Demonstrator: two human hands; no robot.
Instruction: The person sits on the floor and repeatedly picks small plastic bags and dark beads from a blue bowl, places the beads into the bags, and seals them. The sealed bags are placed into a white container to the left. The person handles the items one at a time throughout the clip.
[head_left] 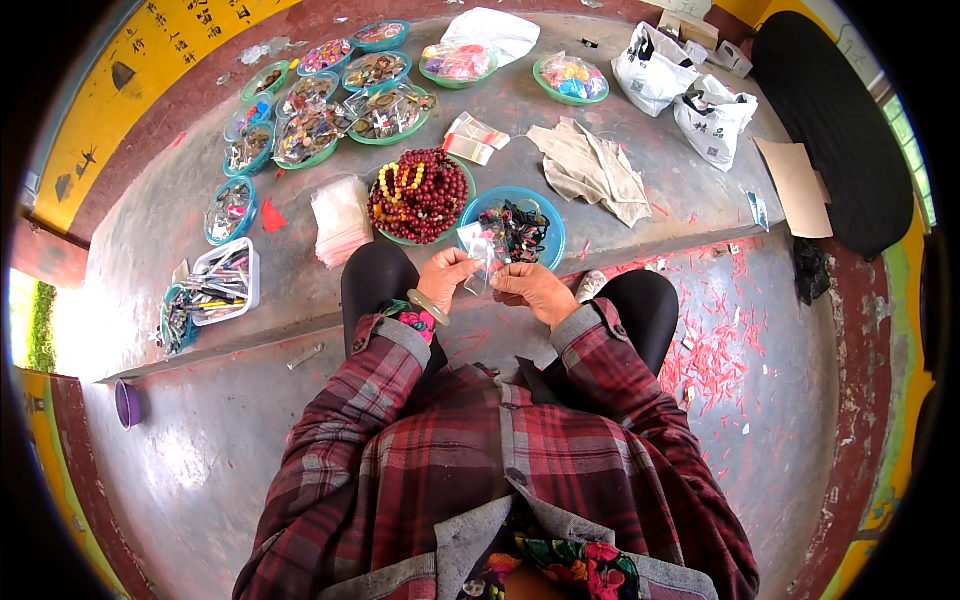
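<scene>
Plaid shirt [460,455], soft-looking with a grey collar, fills the near view. Past its cuffs, the left hand [447,275] pinches a small clear bag [480,249] between thumb and finger, and the right hand [537,288] pinches its other side. The bag is over the near rim of a round blue basin [560,235] of tangled dark cords [525,232]. Such thin film could slip from a fingertip grip, or tear if tugged unevenly; its contents are too small to tell. Dropped, it could get lost among the cords, or go over the edge of the smooth grey worktop [692,190] toward the red scraps [715,350]. Cords might snag on the hard, pale bangle [428,306]. Glossy round beads [440,200] lie coiled beside the basin; slick, flat sleeves [342,215] could slide if nudged. Behind, the beige cloth [590,170] is matte and creased.
</scene>
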